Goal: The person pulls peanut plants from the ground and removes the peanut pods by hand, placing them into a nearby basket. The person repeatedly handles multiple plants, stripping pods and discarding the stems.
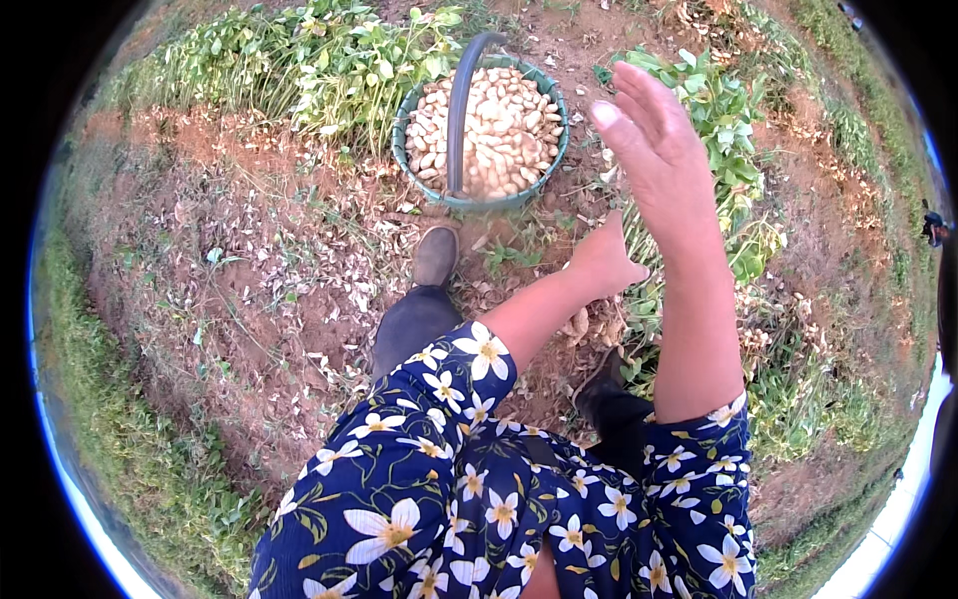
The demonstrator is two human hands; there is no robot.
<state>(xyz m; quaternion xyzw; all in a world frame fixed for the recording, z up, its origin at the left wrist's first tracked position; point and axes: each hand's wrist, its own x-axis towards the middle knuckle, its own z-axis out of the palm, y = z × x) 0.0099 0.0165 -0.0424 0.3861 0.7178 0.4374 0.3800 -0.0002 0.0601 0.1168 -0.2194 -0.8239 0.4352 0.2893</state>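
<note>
My left hand (608, 262) is closed around the stems of a bunch of uprooted peanut plants (737, 150). Their leafy tops spread away to the upper right, partly behind my right arm. Pods and roots (595, 326) of the bunch show just below my left wrist. My right hand (662, 146) is raised above the plants with its fingers apart and nothing in it. To the left of it stands a round green basket (408, 168) with a dark tube handle (458, 120) arched over it. Peanuts in their shells (501, 127) fill the basket almost to its rim.
A row of pulled peanut plants (352, 75) lies left of the basket. My left shoe (435, 254) is just in front of the basket; my right shoe (599, 374) is beside the held plants. Dry leaves (299, 277) litter the reddish soil. More pods and foliage (786, 329) lie at right.
</note>
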